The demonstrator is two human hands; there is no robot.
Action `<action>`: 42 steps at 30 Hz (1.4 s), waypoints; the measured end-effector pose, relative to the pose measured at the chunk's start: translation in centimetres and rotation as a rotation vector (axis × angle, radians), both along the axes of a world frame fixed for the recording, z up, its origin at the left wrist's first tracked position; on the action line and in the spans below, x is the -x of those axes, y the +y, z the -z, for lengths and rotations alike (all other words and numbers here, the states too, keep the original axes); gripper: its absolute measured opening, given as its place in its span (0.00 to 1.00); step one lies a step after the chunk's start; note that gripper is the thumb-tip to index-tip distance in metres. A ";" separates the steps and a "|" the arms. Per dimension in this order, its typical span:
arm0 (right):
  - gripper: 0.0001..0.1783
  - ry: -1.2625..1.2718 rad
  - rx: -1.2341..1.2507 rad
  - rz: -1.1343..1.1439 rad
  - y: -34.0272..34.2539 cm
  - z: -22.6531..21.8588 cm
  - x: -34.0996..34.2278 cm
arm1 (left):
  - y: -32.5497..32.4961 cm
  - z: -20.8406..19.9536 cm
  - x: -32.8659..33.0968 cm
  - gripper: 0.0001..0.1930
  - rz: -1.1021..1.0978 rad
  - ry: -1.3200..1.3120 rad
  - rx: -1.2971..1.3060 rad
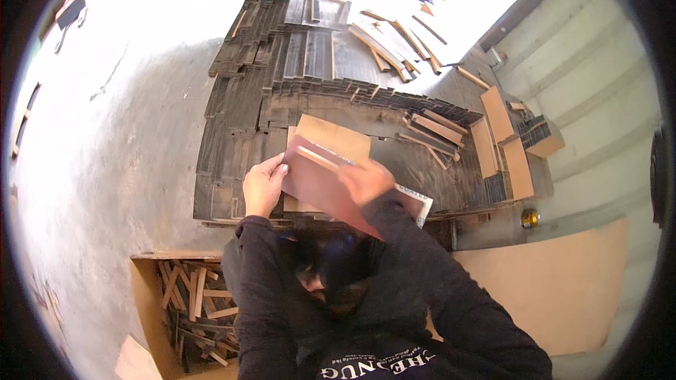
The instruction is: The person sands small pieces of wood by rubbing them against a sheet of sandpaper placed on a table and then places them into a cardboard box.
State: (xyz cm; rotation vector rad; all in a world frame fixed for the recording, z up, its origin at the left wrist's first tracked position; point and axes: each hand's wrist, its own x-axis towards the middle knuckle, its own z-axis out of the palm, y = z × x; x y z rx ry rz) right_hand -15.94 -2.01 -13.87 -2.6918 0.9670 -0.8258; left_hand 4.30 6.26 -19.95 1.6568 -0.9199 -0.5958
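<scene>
My left hand (264, 183) pinches the left edge of a maroon sandpaper sheet (317, 193), its thumb on top. Pale printed backing shows at the sheet's right corner. Across the sheet's upper part lies a narrow pale wood strip (318, 157). Its right end runs into my right hand (367, 180), which is closed around it and blurred by motion. Beneath the sheet, a tan board (336, 135) sticks out on the far side, resting on the dark wooden work surface (282, 109).
Dark wood strips are stacked in rows (236, 105) at the left and back. Loose strips (433, 134) lie right of my hands. A cardboard box (151, 309) of offcuts stands at lower left. A large tan sheet (556, 281) and a small yellow can (529, 218) are at right.
</scene>
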 end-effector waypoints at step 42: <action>0.11 0.296 -0.061 0.389 -12.2 -3.6 13.2 | 0.0 -0.7 -0.1 0.16 0.011 0.077 0.001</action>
